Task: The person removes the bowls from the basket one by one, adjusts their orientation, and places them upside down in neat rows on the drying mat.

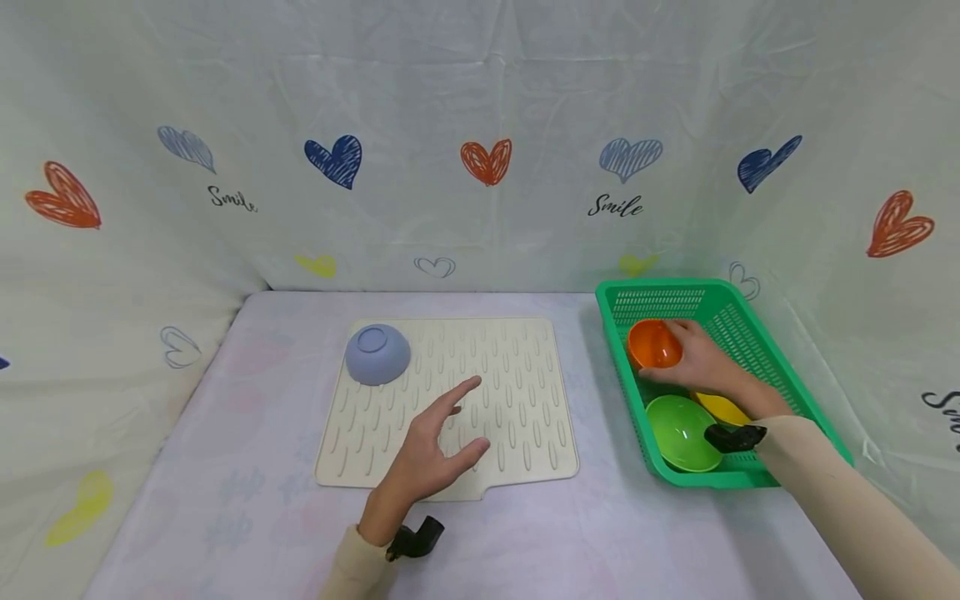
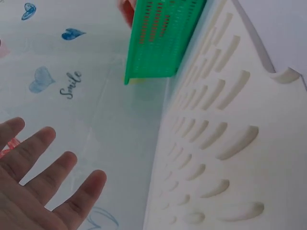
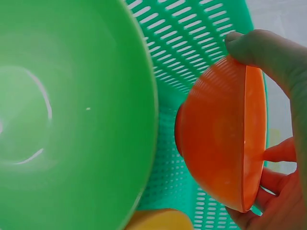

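Observation:
My right hand [image 1: 697,362] grips an orange bowl [image 1: 651,346] by its rim inside the green basket [image 1: 633,400]. The right wrist view shows the thumb on one side of that orange bowl [image 3: 216,134] and the fingers around the other. Below it in the basket lie a light green bowl [image 1: 681,433] and a yellow piece [image 1: 723,408], partly hidden by the arm. Over the cream drying mat [image 1: 517,400] my left hand [image 1: 427,454] hovers, fingers spread and holding nothing. An upside-down blue bowl [image 1: 377,357] rests on the mat's far left corner.
The basket stands at the right of the cloth-covered table [image 1: 247,433], close to the right-hand curtain [image 1: 892,333]. Behind the table hangs a white curtain [image 1: 405,92] printed with hearts. Table surface separates the mat from the basket.

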{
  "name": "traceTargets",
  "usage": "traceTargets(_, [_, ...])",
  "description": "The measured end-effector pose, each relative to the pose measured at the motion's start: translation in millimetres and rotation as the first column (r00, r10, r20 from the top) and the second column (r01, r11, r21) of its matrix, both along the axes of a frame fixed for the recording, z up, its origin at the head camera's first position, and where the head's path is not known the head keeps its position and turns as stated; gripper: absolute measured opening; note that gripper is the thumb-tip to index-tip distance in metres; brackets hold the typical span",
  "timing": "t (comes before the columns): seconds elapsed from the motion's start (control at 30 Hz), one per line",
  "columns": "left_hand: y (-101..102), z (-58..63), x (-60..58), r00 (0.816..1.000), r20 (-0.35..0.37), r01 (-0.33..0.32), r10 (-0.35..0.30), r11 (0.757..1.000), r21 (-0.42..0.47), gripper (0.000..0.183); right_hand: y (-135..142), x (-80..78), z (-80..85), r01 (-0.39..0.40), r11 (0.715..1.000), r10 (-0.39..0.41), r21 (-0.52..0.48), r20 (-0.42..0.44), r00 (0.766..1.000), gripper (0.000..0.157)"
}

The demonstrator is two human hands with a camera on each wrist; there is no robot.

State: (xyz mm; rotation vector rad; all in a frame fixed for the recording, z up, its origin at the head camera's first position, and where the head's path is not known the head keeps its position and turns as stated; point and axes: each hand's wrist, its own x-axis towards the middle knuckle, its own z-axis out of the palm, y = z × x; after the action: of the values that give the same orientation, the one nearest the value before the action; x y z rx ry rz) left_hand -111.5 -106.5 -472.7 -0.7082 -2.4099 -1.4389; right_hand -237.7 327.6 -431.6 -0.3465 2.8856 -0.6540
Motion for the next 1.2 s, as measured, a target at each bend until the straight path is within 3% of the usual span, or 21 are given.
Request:
traceTargets(0.17, [7, 0.1, -5.0, 0.999, 0.050, 0.011, -0.012, 1.000, 0.022, 0.071, 1, 4.1, 10.3, 0.008, 0.999, -0.008, -0.031, -0.028, 1.000, 0.108])
traceTargets(0.3, [13, 2.1, -8.2, 0.994, 0.095, 0.040, -0.048, 0.995, 0.089, 0.067, 2, 7.8, 19.7, 0.027, 0.998, -0.029, -0.063, -0.029, 0.999, 0.109])
traceTargets(0.4, [18, 5.4, -9.6, 0.984, 0.156, 0.056, -0.081, 0.985, 0.161, 0.064, 1, 10.2, 26.7, 0.039, 0.997, -0.042, -0.070, -0.032, 0.999, 0.110])
traceTargets(0.57, [24, 8.8, -12.0, 0.963, 0.239, 0.075, -0.123, 0.977, 0.201, 0.062, -2, 14.7, 37.4, 0.047, 0.997, -0.050, -0.069, -0.043, 0.998, 0.110])
traceTargets(0.83, [24, 9.4, -18.9, 0.936, 0.294, 0.109, -0.196, 0.952, 0.286, 0.061, -11, 22.8, 52.1, 0.018, 0.994, -0.028, -0.104, -0.093, 0.995, 0.108])
traceTargets(1.0, [23, 9.1, -21.4, 0.930, 0.304, 0.106, -0.206, 0.944, 0.314, 0.059, -20, 29.3, 60.3, 0.013, 0.994, -0.024, -0.110, -0.101, 0.995, 0.108])
traceTargets(1.2, [25, 8.7, -23.1, 0.910, 0.338, 0.091, -0.242, 0.910, 0.405, 0.056, -32, 37.5, 68.6, -0.001, 0.993, -0.014, -0.120, -0.120, 0.993, 0.106])
